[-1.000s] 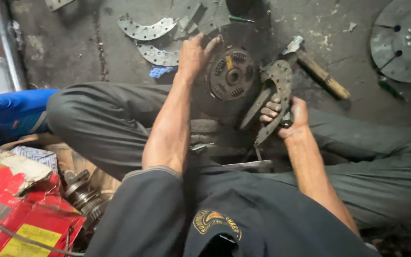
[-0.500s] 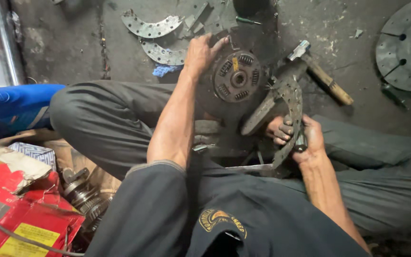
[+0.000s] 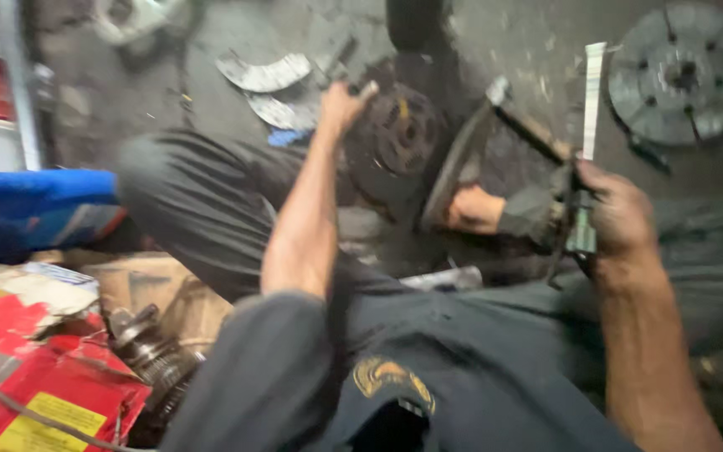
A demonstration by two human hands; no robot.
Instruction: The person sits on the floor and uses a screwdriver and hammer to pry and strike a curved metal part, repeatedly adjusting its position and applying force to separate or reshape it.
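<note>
Down at six o'clock, nearest the camera, sits the person's dark work shirt (image 3: 428,368), and off at eight o'clock a red and yellow carton (image 3: 35,393) lies beside a greasy round metal part (image 3: 156,360), the two just touching at the edge. Up the left arm now to the left hand (image 3: 343,107) at about twelve o'clock: fingers spread fairly wide, palm pressed against the rim of the dark clutch disc (image 3: 399,134), which stands tilted on the floor between the knees. Over at three o'clock the right hand (image 3: 617,213) is closed tight round a curved metal brake shoe (image 3: 575,209), gripping it near its lower end; the picture is smeared by motion here, so the exact shape of that piece is hard to read. Just left of it, near the centre, a bare foot (image 3: 472,209) shows beside a leaning grey metal strip (image 3: 453,176) that rests against the disc. Behind that, a hammer (image 3: 529,125) with a wooden handle lies on the concrete floor (image 3: 529,42), close to the right hand. At nine o'clock a blue plastic bottle (image 3: 35,209) lies on its side against the trouser leg. Farther out, at eleven o'clock, two pale curved lining pieces (image 3: 265,75) lie just beside each other, and away at two o'clock a large round pressure plate (image 3: 679,71) lies flat, well apart from both hands.
</note>
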